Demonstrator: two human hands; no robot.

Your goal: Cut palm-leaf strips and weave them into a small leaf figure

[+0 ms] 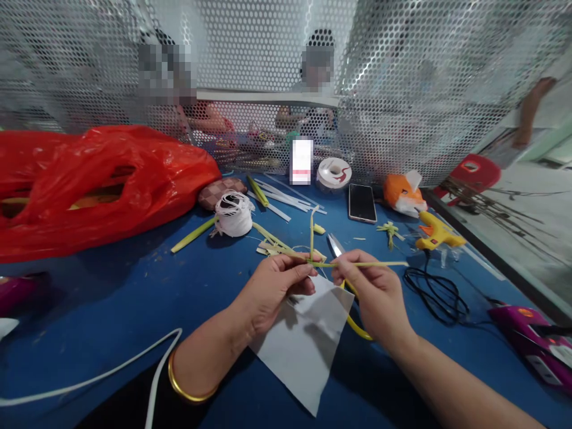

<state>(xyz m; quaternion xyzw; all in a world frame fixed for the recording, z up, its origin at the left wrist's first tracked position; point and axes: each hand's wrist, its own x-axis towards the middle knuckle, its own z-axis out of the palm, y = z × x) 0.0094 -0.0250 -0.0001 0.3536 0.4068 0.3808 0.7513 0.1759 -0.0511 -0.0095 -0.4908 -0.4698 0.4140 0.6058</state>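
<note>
My left hand (286,277) pinches pale green leaf strips (311,235) where they cross, one standing upright above the fingertips. Between thumb and fingers, my right hand (369,289) grips a strip that runs across and sticks out to the right. A sheet of white paper (308,351) lies on the table under both hands. Scissors (357,328) with yellow handles rest beneath my right hand, partly hidden by it. Behind my left hand are leaf scraps (268,247) and a ball of white string (235,214). A small knotted leaf piece (390,232) lies to the right.
A red plastic bag (147,173) fills the left. Toward the back are a ribbon roll (334,173), a phone (362,202) and a lit screen (301,161). A yellow glue gun (440,231) with a black cord lies right. Behind the perforated metal screen (268,53) sit other people.
</note>
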